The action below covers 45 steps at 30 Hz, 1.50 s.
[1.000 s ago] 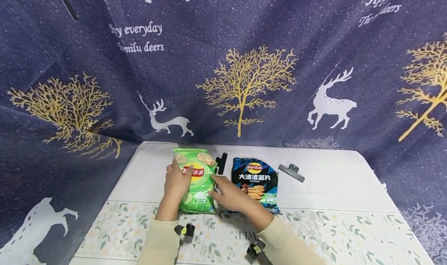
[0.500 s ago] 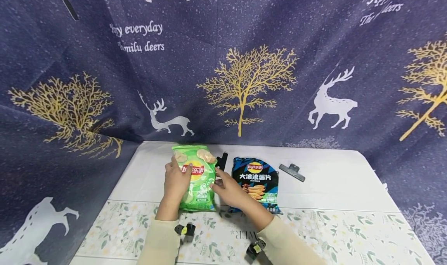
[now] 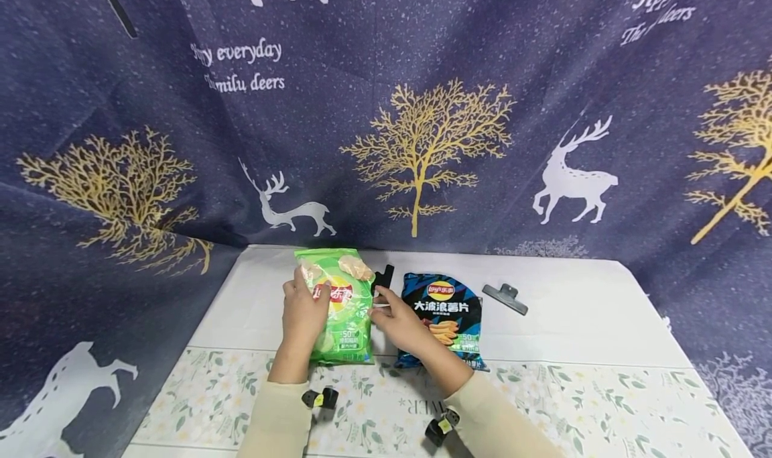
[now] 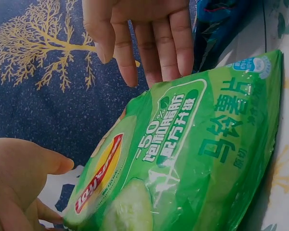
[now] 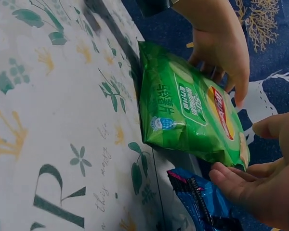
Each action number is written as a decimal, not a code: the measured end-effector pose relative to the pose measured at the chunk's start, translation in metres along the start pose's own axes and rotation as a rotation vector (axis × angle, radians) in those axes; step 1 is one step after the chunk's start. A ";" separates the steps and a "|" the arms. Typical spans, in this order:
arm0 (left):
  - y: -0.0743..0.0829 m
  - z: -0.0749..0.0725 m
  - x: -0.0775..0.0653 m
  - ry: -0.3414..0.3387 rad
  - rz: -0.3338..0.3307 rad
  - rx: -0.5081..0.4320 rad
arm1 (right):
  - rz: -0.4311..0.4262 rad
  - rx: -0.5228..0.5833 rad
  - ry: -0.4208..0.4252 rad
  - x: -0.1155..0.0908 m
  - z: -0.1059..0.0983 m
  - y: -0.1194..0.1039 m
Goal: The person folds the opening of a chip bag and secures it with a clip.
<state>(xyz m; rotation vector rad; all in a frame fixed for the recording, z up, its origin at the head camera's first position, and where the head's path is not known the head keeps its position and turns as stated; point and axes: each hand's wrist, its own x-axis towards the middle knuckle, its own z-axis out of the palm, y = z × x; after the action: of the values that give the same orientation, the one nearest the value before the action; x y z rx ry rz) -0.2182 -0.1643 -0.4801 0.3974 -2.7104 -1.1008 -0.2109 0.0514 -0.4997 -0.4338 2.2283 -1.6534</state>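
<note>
A green bag of potato chips (image 3: 344, 317) lies face up at the left of the table. At its left edge my left hand (image 3: 304, 317) grips it, thumb over the front and fingers curled round the side. On the opposite edge my right hand (image 3: 401, 320) touches the bag with nearly straight fingertips; in the right wrist view its thumb stands off the bag. Just beyond those fingertips lies a black clip (image 3: 383, 278), partly hidden. The left wrist view shows the bag's lower front (image 4: 183, 144) and the right hand's extended fingers (image 4: 166, 45) behind its edge.
Right of the green bag lies a blue and black chip bag (image 3: 443, 310), partly covered by the right forearm. A second black clip (image 3: 506, 298) lies farther right. A dark blue curtain (image 3: 386, 143) with deer and trees hangs behind the table (image 3: 573, 330).
The green bag has shifted slightly away toward the curtain. My right hand has slid up along its right edge, while the left hand keeps its place on the left side.
</note>
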 end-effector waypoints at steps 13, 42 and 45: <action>0.006 -0.007 -0.004 0.016 0.007 -0.052 | 0.054 -0.011 0.069 0.004 -0.001 -0.006; 0.011 -0.014 -0.008 0.114 0.028 -0.082 | -0.022 0.058 0.213 0.013 0.003 -0.021; 0.012 -0.015 -0.008 0.114 0.030 -0.080 | -0.014 0.074 0.223 0.015 0.003 -0.022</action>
<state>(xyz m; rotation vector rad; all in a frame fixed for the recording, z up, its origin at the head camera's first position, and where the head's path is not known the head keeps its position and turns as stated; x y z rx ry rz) -0.2082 -0.1634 -0.4614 0.3930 -2.5568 -1.1384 -0.2218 0.0367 -0.4807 -0.2570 2.3133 -1.8661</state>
